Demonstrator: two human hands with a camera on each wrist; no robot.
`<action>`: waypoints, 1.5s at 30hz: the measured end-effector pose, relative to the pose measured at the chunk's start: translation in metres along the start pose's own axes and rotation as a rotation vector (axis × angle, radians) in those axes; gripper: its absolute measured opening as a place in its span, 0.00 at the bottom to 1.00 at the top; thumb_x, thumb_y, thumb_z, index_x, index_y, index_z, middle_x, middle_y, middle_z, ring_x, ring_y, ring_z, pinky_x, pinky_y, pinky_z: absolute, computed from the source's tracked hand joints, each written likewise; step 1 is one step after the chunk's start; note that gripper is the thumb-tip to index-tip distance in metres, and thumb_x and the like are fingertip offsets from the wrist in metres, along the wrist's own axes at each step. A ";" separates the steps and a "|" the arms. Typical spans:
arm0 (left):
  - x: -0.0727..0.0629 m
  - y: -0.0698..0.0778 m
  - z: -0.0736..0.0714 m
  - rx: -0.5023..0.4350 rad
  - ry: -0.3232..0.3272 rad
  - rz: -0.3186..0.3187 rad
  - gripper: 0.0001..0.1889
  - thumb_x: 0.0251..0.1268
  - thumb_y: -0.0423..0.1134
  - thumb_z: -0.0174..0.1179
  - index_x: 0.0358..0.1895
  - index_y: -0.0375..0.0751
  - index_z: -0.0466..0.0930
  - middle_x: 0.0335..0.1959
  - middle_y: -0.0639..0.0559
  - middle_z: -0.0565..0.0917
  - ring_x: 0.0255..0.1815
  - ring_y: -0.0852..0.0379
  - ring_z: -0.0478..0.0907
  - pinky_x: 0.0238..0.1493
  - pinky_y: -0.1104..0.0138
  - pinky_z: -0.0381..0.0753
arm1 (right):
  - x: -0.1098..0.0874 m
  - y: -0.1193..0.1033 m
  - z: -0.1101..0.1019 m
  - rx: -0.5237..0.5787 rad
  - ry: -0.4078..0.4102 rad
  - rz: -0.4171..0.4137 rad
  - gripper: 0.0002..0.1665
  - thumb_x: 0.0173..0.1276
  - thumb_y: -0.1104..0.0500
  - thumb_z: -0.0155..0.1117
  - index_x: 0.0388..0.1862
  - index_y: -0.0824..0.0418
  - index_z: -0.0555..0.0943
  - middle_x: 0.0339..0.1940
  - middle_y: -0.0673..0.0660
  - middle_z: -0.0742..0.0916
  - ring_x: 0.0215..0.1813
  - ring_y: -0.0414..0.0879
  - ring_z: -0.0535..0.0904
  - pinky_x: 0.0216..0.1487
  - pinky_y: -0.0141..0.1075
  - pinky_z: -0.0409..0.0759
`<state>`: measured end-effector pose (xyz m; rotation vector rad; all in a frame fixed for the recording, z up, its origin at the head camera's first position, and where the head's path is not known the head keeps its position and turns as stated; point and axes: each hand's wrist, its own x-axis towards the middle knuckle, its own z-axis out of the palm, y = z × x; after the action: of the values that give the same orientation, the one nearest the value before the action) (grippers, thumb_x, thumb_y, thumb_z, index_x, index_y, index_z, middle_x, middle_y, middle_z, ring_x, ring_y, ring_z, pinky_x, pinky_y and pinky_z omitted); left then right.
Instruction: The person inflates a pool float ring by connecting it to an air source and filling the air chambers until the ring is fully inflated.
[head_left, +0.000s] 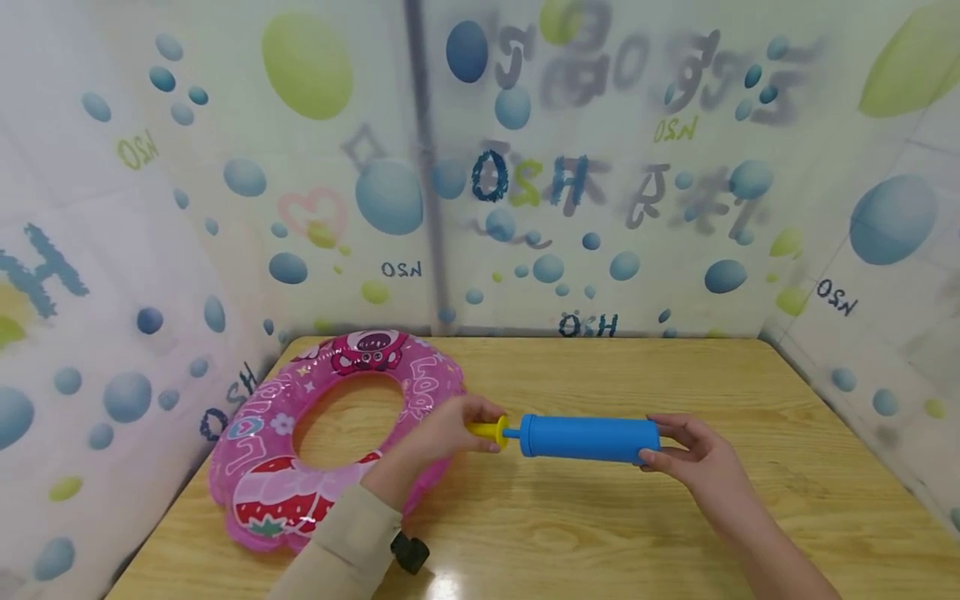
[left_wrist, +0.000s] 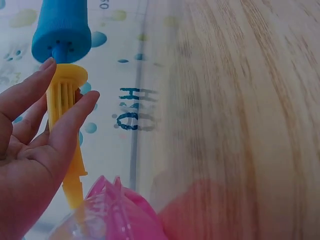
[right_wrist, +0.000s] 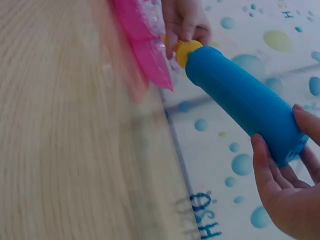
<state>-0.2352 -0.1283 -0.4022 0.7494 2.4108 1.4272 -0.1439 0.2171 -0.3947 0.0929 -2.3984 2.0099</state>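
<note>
A blue hand pump (head_left: 588, 437) is held level above the wooden table, between both hands. My left hand (head_left: 442, 433) grips its yellow end piece (head_left: 487, 430) between thumb and fingers; in the left wrist view this yellow piece (left_wrist: 62, 100) is ribbed, with a round flange and a long tapered tip. A short blue rod (head_left: 512, 433) joins the flange to the barrel. At the barrel's other end, my right hand (head_left: 705, 462) holds it with thumb and fingertips, and small holes show in that end in the right wrist view. A pink inflated swim ring (head_left: 438, 375) lies beside my left forearm.
The ring takes up the left side of the wooden table (head_left: 600, 533). White sheets with bubble prints (head_left: 637, 167) stand as walls at the back and both sides. A small black object (head_left: 410, 552) sits by the left sleeve cuff (head_left: 352, 533).
</note>
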 end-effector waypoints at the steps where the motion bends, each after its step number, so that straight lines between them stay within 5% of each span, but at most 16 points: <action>1: 0.000 0.000 0.000 -0.002 -0.003 0.001 0.19 0.58 0.31 0.69 0.53 0.36 0.81 0.45 0.50 0.85 0.46 0.54 0.80 0.54 0.61 0.79 | 0.000 -0.001 0.005 0.013 -0.003 0.006 0.36 0.65 0.59 0.69 0.68 0.66 0.66 0.62 0.67 0.74 0.48 0.45 0.84 0.52 0.42 0.81; 9: -0.001 -0.002 0.002 0.027 -0.013 -0.009 0.19 0.57 0.32 0.70 0.53 0.39 0.81 0.46 0.51 0.84 0.48 0.52 0.79 0.56 0.57 0.77 | 0.000 -0.010 0.025 0.025 0.000 0.096 0.34 0.65 0.62 0.68 0.67 0.66 0.67 0.63 0.67 0.73 0.49 0.48 0.83 0.54 0.44 0.80; 15: -0.001 -0.002 0.002 0.014 0.004 -0.032 0.19 0.56 0.32 0.71 0.52 0.38 0.81 0.46 0.51 0.84 0.47 0.52 0.79 0.55 0.58 0.78 | 0.000 -0.009 0.023 -0.008 -0.001 0.084 0.36 0.64 0.57 0.70 0.68 0.65 0.68 0.65 0.66 0.72 0.51 0.44 0.82 0.56 0.44 0.79; 20: 0.000 0.001 0.000 -0.018 0.023 -0.022 0.20 0.57 0.31 0.70 0.53 0.35 0.80 0.45 0.49 0.84 0.47 0.52 0.80 0.54 0.60 0.79 | 0.000 -0.015 0.008 -0.033 0.024 0.007 0.35 0.66 0.54 0.68 0.70 0.60 0.69 0.66 0.61 0.73 0.50 0.38 0.82 0.53 0.37 0.80; 27: 0.000 0.005 -0.003 -0.006 0.020 -0.024 0.19 0.58 0.31 0.69 0.53 0.35 0.79 0.45 0.49 0.83 0.48 0.52 0.79 0.54 0.62 0.79 | -0.003 -0.013 -0.021 0.061 0.074 -0.058 0.28 0.69 0.57 0.65 0.67 0.57 0.73 0.53 0.43 0.80 0.45 0.40 0.84 0.48 0.36 0.82; 36: -0.001 0.001 -0.007 0.012 0.001 0.000 0.20 0.59 0.33 0.69 0.54 0.35 0.79 0.45 0.49 0.83 0.48 0.52 0.78 0.55 0.62 0.78 | -0.012 -0.004 -0.058 0.190 0.122 -0.097 0.23 0.71 0.62 0.62 0.64 0.51 0.77 0.51 0.39 0.82 0.41 0.42 0.86 0.44 0.33 0.83; 45: -0.004 0.001 -0.009 -0.011 0.016 -0.034 0.19 0.59 0.31 0.68 0.54 0.35 0.79 0.47 0.49 0.83 0.50 0.51 0.78 0.56 0.60 0.78 | -0.014 -0.004 -0.071 0.306 0.151 -0.150 0.22 0.71 0.68 0.59 0.60 0.51 0.81 0.51 0.41 0.84 0.40 0.42 0.85 0.42 0.33 0.83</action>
<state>-0.2356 -0.1370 -0.3966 0.6944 2.4137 1.4370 -0.1317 0.2870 -0.3792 0.1148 -1.9214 2.2071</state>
